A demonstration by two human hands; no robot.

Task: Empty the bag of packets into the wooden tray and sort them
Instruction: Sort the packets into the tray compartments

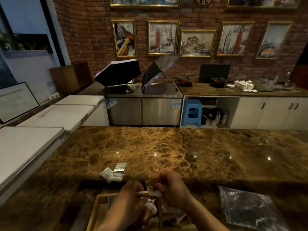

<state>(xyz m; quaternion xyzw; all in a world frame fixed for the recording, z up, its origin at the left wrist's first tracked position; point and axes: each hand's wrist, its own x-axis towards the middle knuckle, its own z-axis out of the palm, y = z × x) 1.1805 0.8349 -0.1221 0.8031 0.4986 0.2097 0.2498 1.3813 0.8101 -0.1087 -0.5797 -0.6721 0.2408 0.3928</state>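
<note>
The wooden tray [95, 209] sits at the near edge of the brown marble counter, with several pale packets [150, 206] heaped inside. Both hands hover over its far rim. My right hand [171, 189] pinches a small brown and white packet [152, 186] between its fingers. My left hand [128, 197] is curled beside it, and its fingertips seem to touch the same packet. A few grey packets [115, 172] lie on the counter just beyond the tray's left side. The clear plastic bag [250, 207] lies flat on the counter at the right.
The marble counter [166, 147] stretches wide beyond the tray. White chest freezers [25, 147] stand at the left. Behind are a steel cabinet with two open umbrellas [138, 72], pots, cups and a brick wall with framed pictures.
</note>
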